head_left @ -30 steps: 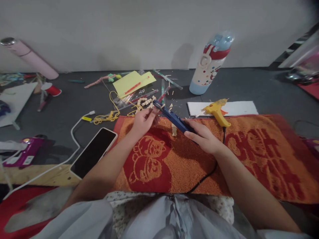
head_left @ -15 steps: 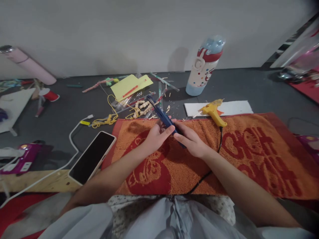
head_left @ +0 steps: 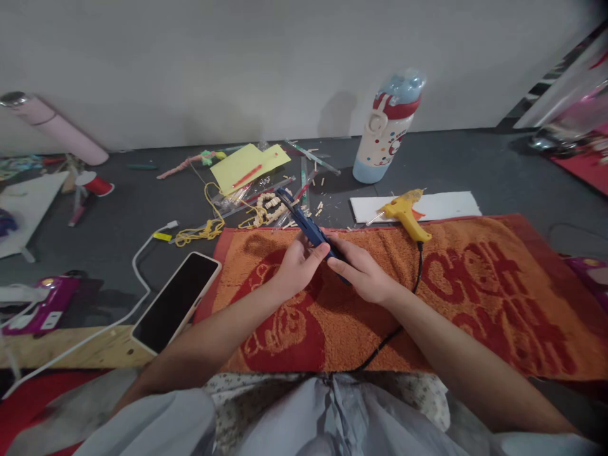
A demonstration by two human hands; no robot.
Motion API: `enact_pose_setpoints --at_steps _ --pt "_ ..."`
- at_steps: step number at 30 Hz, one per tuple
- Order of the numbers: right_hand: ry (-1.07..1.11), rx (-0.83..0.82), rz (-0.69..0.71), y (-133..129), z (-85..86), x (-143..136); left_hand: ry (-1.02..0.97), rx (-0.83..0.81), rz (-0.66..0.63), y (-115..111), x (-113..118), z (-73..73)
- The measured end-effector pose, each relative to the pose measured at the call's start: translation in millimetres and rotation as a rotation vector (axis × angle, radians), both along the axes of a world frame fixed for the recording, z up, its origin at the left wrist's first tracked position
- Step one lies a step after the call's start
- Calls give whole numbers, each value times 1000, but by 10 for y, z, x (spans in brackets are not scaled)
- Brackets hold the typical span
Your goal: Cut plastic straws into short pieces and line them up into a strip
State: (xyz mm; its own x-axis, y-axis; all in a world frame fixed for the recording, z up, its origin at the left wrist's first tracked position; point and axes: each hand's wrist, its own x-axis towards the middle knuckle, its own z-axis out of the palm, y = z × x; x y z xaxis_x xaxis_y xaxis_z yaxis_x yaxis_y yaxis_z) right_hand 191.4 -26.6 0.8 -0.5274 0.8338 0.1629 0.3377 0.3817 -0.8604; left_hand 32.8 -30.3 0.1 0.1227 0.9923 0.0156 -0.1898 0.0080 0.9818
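Note:
Over the orange towel (head_left: 370, 329), both of my hands hold a long dark-blue handheld tool (head_left: 308, 229), whose exact kind I cannot make out. It slants from upper left to lower right, and its narrow far end sticks out past my fingers. My left hand (head_left: 301, 266) is closed on its middle, thumb on top. Closed around the lower end, my right hand (head_left: 363, 269) lies close beside the left, with its thumb along the tool. Some fingers of each hand are hidden. Just beyond the tip are small pale wooden pieces joined in a ring (head_left: 270, 204).
To the right, a yellow glue gun (head_left: 403, 212) rests on a white strip (head_left: 456, 204). Behind it stands a bottle (head_left: 384, 136). A phone (head_left: 178, 301) and white cable (head_left: 137, 272) lie left. Yellow paper (head_left: 237, 166), yellow cord (head_left: 204, 231) and a thread spool (head_left: 97, 183) sit farther back.
The blue tool's far end has dipped slightly down and left. Both hands keep their hold in nearly the same place.

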Motion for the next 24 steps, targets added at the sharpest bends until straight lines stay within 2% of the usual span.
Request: enact_pose_setpoints --at_steps 18,24 --pt "62 -47 -3 -6 1 -19 4 -64 20 -16 1 -36" --pt "158 -149 8 27 8 -30 -53 -85 -3 62 -13 -55"
